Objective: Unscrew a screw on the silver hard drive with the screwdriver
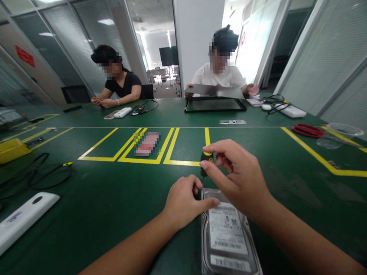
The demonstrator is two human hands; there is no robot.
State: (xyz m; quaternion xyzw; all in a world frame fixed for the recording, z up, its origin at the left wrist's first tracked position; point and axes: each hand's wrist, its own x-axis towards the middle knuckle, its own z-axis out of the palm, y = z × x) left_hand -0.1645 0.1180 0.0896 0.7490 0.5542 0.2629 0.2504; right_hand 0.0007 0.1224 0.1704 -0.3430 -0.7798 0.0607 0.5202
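Observation:
A silver hard drive (227, 232) with a white label lies flat on the green table in front of me. My left hand (182, 199) grips its far left corner, the thumb resting across the top and the other fingers curled at the edge. Between thumb and fingertips, my right hand (243, 175) holds a small black and yellow screwdriver (206, 164) upright. The thin shaft points down at the drive's far left corner. My left fingers partly hide the tip, so its exact contact is unclear.
White power strip (20, 223) and black cables (31, 179) are at left. A pink phone (147, 144) lies beyond my hands. Red cable (310, 130) and a clear plastic bowl (344, 129) sit at right. Two people sit opposite; one holds a panel (214, 90) above a black frame (215, 109).

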